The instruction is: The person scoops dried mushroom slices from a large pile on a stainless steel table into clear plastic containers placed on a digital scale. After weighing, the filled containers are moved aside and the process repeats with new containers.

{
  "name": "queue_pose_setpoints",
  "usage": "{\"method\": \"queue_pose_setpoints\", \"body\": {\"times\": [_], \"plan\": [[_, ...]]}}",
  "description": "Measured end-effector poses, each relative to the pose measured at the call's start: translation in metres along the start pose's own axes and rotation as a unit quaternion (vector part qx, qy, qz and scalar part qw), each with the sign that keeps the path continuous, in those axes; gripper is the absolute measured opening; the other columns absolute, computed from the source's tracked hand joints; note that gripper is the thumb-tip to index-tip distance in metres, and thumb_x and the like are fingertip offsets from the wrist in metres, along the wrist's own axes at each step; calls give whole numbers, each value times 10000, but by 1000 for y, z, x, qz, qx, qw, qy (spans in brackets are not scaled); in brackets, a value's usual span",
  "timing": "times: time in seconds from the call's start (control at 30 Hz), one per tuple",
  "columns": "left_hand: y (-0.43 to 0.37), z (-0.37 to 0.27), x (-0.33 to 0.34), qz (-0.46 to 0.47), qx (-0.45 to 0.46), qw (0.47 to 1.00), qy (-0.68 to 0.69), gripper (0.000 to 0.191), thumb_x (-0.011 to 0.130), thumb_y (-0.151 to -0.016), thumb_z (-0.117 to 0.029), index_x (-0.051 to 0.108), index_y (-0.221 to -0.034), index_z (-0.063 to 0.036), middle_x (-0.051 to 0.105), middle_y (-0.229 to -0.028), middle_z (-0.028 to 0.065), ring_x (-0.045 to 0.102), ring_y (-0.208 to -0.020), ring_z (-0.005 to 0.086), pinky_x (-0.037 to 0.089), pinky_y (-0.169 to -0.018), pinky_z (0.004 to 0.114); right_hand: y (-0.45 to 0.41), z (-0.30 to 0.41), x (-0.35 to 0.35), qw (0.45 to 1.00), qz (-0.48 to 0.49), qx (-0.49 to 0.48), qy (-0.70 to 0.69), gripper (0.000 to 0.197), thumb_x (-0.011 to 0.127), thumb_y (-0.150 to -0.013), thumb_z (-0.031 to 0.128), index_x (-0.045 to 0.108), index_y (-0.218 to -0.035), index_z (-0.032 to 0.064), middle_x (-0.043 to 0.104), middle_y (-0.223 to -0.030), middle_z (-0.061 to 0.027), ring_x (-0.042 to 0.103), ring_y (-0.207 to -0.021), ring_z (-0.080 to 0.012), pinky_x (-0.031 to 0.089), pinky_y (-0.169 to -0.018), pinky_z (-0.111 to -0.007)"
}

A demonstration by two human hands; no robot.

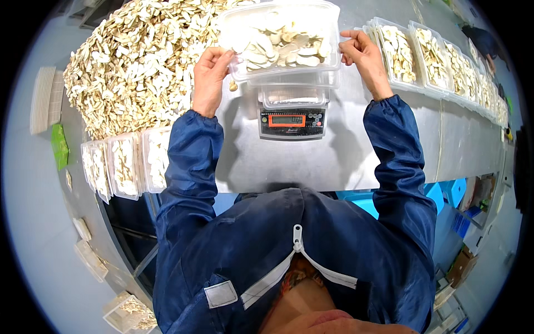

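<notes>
A clear plastic tray [288,73] of pale sliced mushrooms [288,46] is held up over a digital scale [292,123]. At the tray's left rim, my left hand [210,81] pinches the edge between thumb and fingers. My right hand [363,58] has its curled fingertips at the opposite rim. Below the tray, more clear plastic [294,98] covers the scale's platform; whether it is a second tray I cannot tell. The scale's display [288,121] is lit orange around its edge. One small mushroom piece [233,86] is beside my left hand.
A large heap of sliced mushrooms [137,62] covers the steel table [267,167] at left. Filled trays stand in a row at right [434,58] and at near left [124,167]. Stacked white trays [44,100] stand far left. Blue stools [452,192] are under the table. Another person [482,41] is at far right.
</notes>
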State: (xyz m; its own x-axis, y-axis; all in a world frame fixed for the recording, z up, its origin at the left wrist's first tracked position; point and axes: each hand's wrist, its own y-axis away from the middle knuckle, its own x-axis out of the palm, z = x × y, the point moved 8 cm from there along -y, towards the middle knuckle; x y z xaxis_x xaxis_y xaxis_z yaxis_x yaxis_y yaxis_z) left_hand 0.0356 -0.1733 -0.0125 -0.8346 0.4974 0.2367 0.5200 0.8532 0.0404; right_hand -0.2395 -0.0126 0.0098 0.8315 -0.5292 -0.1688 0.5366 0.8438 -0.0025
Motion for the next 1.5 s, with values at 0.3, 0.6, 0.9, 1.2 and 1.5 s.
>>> {"method": "queue_pose_setpoints", "body": {"times": [0.3,0.6,0.9,1.2,1.5], "plan": [[-23,0,29,-19,70,995,-65,242,479,-978,-227,536,-1112,-33,590,-1021,39,513,-918,77,409,-798,243,-12,3,-20,984,-28,-128,121,129,641,-829,103,568,-865,3,589,-686,-23,539,-610,-94,447,-578,-240],[-16,53,43,-98,11,993,58,614,234,-1009,-433,272,-1417,24,363,-1429,161,319,-1341,237,217,-1118,355,22,1,-6,916,-130,-284,253,120,651,-811,38,542,-857,20,587,-745,-89,608,-643,-193,478,-590,-286],[10,21,14,-105,178,959,-194,334,463,-952,-152,542,-1217,34,612,-1116,133,554,-1048,208,424,-911,306,-21,22,-36,919,-197,-261,221,140,648,-809,91,530,-786,19,574,-666,-82,589,-615,-184,457,-566,-299],[8,80,7,44,-84,969,-229,235,577,-898,-173,599,-1067,-10,458,-636,-70,375,-576,29,300,-508,213,-142,-118,-51,979,-160,120,-32,234,613,-807,183,559,-806,-45,596,-684,-107,575,-565,-165,457,-533,-297],[42,43,-33,-33,-33,958,-282,213,526,-935,-160,584,-1072,-8,446,-658,-65,359,-590,31,304,-524,208,-48,-102,-33,994,-52,80,46,395,576,-850,215,567,-1148,-44,661,-794,-98,612,-652,-149,486,-601,-262]]}}
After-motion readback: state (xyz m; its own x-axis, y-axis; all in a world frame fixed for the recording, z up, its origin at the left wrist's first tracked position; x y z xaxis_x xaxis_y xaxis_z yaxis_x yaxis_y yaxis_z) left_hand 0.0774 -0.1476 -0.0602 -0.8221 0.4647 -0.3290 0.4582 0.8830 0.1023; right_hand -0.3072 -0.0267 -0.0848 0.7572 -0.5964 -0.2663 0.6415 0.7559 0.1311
